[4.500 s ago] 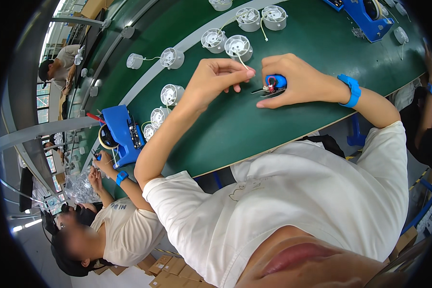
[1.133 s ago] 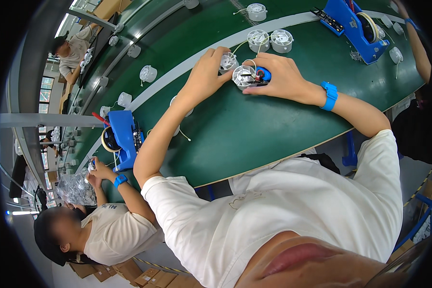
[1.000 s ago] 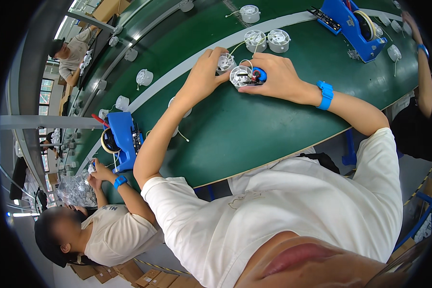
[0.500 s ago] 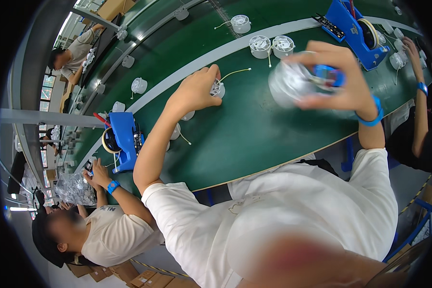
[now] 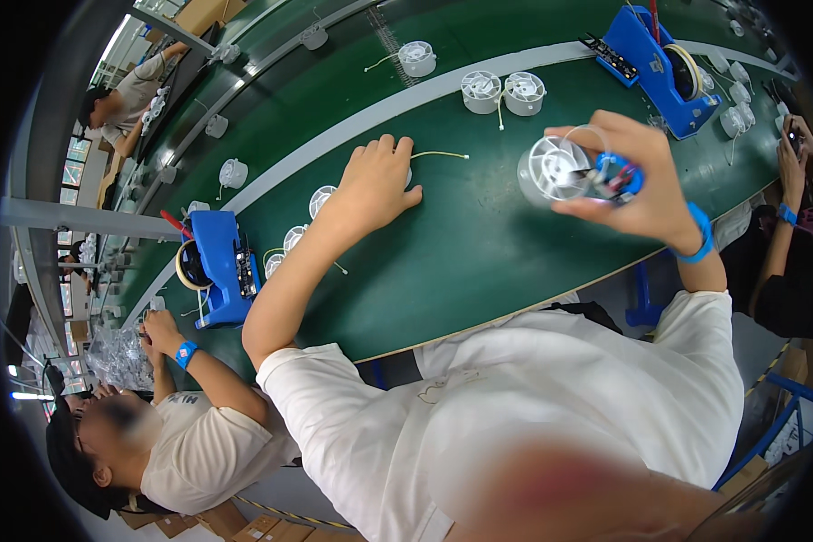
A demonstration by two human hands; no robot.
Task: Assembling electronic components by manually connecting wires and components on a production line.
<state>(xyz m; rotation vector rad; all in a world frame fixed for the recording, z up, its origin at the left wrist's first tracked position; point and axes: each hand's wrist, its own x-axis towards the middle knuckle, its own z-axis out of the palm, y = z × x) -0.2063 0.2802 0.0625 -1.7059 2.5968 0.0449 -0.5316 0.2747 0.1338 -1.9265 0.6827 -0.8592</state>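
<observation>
Fan (image 5: pixel 558 167) of white plastic, slightly blurred, raised over the bench (image 5: pixel 479 262) in the right hand (image 5: pixel 641 185), gripped between fingers and thumb, with a small blue piece (image 5: pixel 632 174) close to the palm. Left hand (image 5: pixel 375 185) draped over a white part (image 5: pixel 410 177), mostly hidden; cannot tell whether closed on it. Beside those fingers, a yellowish lead (image 5: pixel 441 154) ending in a white plug (image 5: pixel 467 157).

Judging by looks, light and stiff, with smooth walls perhaps a little slippery and thin spokes liable to crack under a hard squeeze. Best taken by the round outer wall, thumb opposite fingers, clear of the spoked face; better not lifted by any lead, soft and probably weak at the joint.

Along the left forearm, a row of similar fans (image 5: pixel 322 200). Farther out, two blue tape dispensers (image 5: pixel 650 68) (image 5: pixel 219 239), one at either side, and a pair of fans (image 5: pixel 481 92) near the grey strip (image 5: pixel 551 57). Beyond, a lone fan (image 5: pixel 417 59) on the green belt (image 5: pixel 325 95).
</observation>
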